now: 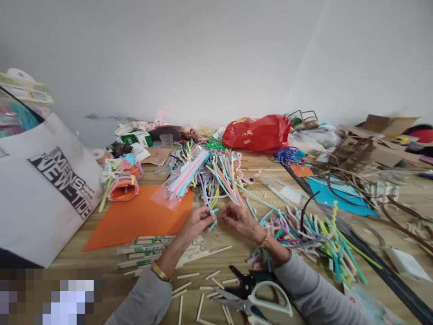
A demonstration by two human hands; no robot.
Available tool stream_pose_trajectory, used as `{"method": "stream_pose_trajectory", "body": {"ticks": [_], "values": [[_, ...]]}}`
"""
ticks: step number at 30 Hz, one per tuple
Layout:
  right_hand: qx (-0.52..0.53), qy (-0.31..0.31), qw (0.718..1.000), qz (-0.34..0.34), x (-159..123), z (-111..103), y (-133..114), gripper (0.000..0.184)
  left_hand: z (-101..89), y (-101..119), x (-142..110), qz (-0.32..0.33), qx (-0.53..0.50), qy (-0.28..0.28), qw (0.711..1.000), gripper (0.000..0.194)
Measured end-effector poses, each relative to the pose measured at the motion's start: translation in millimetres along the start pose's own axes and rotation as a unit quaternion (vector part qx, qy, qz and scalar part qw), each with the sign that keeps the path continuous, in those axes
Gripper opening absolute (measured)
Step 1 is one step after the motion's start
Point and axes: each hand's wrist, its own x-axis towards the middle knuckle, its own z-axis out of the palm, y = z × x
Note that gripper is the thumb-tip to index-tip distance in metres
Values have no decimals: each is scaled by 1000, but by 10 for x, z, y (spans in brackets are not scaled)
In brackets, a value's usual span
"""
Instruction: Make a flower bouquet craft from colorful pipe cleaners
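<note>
My left hand (198, 224) pinches a short teal pipe cleaner (212, 217) at the middle of the table. My right hand (238, 220) is just to its right, fingertips close to that piece, though I cannot tell whether they grip it. A large bundle of pastel and teal pipe cleaners (206, 176) lies beyond my hands, partly in a clear plastic bag (165, 196). A second heap of cut pipe cleaners (304, 234) lies beside my right wrist. Short wooden sticks (189, 289) are scattered below my hands.
Black-handled scissors (250, 293) lie near my right forearm. On the left are an orange paper sheet (135, 221), wrapped chopsticks (152, 253), pipe-cleaner crafts (122, 180) and a canvas tote bag (43, 189). A red plastic bag (257, 133) and cardboard pieces (365, 153) stand behind.
</note>
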Motion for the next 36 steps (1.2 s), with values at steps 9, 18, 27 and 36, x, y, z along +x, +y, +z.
{"method": "stream_pose_trajectory", "body": {"ticks": [9, 18, 27, 36], "values": [[-159, -166, 973, -38, -227, 88, -313, 8, -48, -3, 13, -3, -16, 14, 1000, 33], [-240, -191, 951, -50, -249, 125, -408, 10, -18, 31, -27, 0, 12, -26, 1000, 32], [-264, -206, 941, -45, -251, 73, -460, 9, 9, 56, -58, 8, 158, -84, 984, 24], [-288, -261, 920, -50, -280, 80, -461, 15, 33, -18, -79, -3, 257, -154, 954, 23]]}}
